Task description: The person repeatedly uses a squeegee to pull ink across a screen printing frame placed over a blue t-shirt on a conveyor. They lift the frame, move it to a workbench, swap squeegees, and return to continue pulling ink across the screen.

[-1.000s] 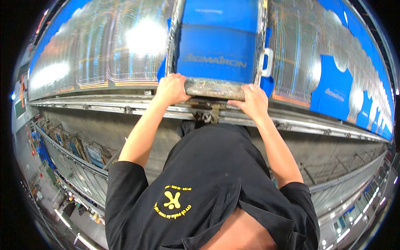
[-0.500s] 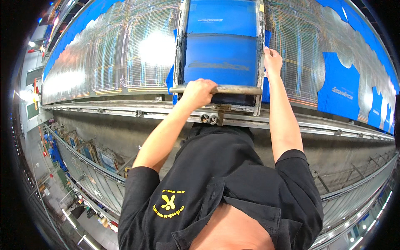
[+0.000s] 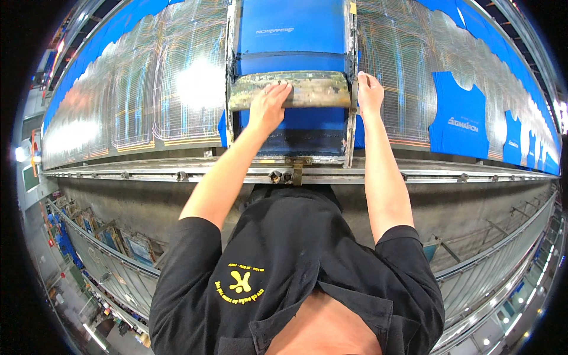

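A screen-printing frame (image 3: 231, 47) with a blue-looking mesh (image 3: 290, 32) lies over the long table in front of me. Across it sits a wide, ink-stained squeegee (image 3: 319, 90), its broad face turned up toward me. My left hand (image 3: 271, 106) is closed on the squeegee near its middle, the fingers over its far edge. At the frame's right rail, my right hand (image 3: 370, 93) is closed with thumb and fingers pinched together against the rail. Dark ink (image 3: 302, 142) coats the mesh at the near end. Blue fabric (image 3: 359, 131) shows from under the frame on both sides.
Blue printed shirt panels (image 3: 460, 112) lie on the shiny table (image 3: 402, 106) to the right. A metal rail (image 3: 231, 174) with knobs runs along the table's near edge, and a bracket (image 3: 297, 168) joins the frame to it. Racks with screens (image 3: 118, 239) stand behind me at left.
My left hand has pushed the squeegee away from me along the screen, and its broad face now shows. My right hand stays at the right rail. The whole view has shifted slightly.
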Demonstrator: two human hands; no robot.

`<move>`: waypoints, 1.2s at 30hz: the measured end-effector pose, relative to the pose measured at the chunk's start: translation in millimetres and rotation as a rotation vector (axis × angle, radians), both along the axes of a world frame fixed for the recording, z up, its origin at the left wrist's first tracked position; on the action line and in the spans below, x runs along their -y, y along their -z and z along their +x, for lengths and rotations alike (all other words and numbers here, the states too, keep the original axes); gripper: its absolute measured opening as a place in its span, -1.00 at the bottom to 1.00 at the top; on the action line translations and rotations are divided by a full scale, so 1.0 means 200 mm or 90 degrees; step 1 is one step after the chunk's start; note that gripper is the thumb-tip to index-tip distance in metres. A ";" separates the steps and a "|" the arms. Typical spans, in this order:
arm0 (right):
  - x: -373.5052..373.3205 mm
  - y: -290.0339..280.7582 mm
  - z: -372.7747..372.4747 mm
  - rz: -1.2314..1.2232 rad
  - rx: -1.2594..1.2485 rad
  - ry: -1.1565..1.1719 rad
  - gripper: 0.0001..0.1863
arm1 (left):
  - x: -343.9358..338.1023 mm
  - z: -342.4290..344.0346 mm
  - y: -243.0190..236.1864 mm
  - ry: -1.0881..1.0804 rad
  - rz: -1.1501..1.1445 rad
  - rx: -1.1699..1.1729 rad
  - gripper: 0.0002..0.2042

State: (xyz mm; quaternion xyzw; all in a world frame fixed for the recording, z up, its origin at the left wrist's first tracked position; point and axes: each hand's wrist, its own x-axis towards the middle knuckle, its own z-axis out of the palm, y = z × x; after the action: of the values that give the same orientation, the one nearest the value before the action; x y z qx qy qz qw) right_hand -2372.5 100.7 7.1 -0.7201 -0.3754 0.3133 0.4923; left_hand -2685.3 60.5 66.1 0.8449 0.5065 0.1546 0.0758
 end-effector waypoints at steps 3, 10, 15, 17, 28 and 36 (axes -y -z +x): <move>0.00 0.00 0.01 -0.044 -0.061 0.010 -0.67 | -0.23 -0.02 -0.15 0.004 -0.117 0.048 -0.54; 0.03 -0.06 0.00 0.016 -0.009 -0.014 -0.70 | -0.27 0.01 -0.25 -0.008 -0.143 -0.003 -0.61; 0.03 -0.07 0.01 0.016 0.005 -0.042 -0.69 | 0.35 -0.05 -0.06 0.027 -0.086 -0.017 -0.38; 0.03 -0.07 0.01 0.025 0.000 -0.049 -0.69 | 0.57 -0.04 -0.04 0.039 -0.124 -0.090 -0.31; 0.03 -0.04 0.05 0.057 0.015 -0.070 -0.73 | 0.84 -0.03 -0.01 0.033 -0.096 0.014 -0.32; 0.01 0.01 0.06 0.045 -0.026 -0.086 -0.64 | 0.87 -0.01 -0.23 0.048 -0.271 -0.002 -0.41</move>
State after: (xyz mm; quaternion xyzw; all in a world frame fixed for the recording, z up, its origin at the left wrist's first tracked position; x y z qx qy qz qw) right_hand -2360.2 99.1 5.3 -0.6687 -0.4239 0.3468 0.5029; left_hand -2687.5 -113.8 113.0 0.8284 0.4959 0.0401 0.2573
